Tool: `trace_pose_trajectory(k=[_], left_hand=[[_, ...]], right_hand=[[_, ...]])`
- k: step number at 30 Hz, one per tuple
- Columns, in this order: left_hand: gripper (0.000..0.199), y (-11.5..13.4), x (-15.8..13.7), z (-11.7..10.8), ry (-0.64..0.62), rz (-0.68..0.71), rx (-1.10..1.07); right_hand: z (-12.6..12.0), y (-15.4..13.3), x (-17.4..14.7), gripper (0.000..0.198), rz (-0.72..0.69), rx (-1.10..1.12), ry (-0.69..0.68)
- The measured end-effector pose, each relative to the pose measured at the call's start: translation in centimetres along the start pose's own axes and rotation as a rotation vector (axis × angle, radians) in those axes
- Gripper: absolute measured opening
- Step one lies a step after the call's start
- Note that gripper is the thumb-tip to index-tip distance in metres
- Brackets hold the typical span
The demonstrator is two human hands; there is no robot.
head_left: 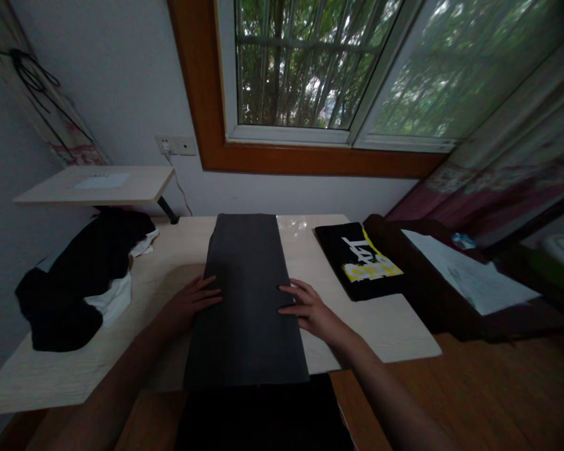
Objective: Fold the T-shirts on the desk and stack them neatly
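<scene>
Right below you, your dark-clothed lap [258, 419] sits close against the table [395, 335], which seems to put the work squarely within reach. The dark grey strip [249, 313] lies flat in front of you, its short near end at the table's front edge and its length running away from you; whether it is cloth or board, you cannot tell. Your left hand [188, 304] rests on its left long edge and your right hand [313, 311] on its right, nearly opposite, likely so that it stays straight and flat. Each grip is spread, fingers extended with their tips on top; your thumbs don't show clearly. Farther out to the right, the folded black garment [360, 266] lies print-up, apart from the strip, probably to stay neat. To the left, the loose black-and-white clothes [82, 275] lie heaped beside the raised shelf [145, 185], leaving the middle to the strip.
</scene>
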State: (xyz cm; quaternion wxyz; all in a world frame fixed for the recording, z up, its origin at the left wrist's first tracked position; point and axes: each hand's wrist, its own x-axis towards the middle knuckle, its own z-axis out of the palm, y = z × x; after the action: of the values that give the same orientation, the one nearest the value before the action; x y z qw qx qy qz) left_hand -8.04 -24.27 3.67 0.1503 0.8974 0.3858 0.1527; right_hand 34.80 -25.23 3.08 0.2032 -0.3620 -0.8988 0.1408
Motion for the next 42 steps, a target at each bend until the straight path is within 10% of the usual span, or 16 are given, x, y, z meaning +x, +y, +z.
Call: trace_pose_trajectory(k=[7,18,21,25,32,42], left_hand=[[0.042,0.0,-1.7,0.6,0.025,0.005,-0.14],[0.027,5.4,-3.4,-3.0,-0.227,-0.238,-0.443],[0.027,6.8,-2.9,-4.2,-0.159,-0.304,-0.655],[0.036,6.1,-0.5,-4.3,0.24,-0.57,-0.887],[0.083,2.0,1.5,-0.5,0.515,-0.795,-0.832],[0.1,3.6,0.0,0.4,0.28,-0.786,-0.539]], right_hand=[[0.0,0.0,-0.1,0.028,-0.038,0.288,-0.043],[-4.8,-4.5,0.4,0.027,0.321,0.89,-0.173],[-5.0,-4.6,1.2,0.024,0.423,1.026,-0.036],[-4.2,-3.5,4.0,0.027,0.619,1.194,0.45],[0.1,0.4,5.6,0.071,0.771,1.193,0.56],[-0.1,0.4,2.2,0.075,0.678,0.749,0.204]])
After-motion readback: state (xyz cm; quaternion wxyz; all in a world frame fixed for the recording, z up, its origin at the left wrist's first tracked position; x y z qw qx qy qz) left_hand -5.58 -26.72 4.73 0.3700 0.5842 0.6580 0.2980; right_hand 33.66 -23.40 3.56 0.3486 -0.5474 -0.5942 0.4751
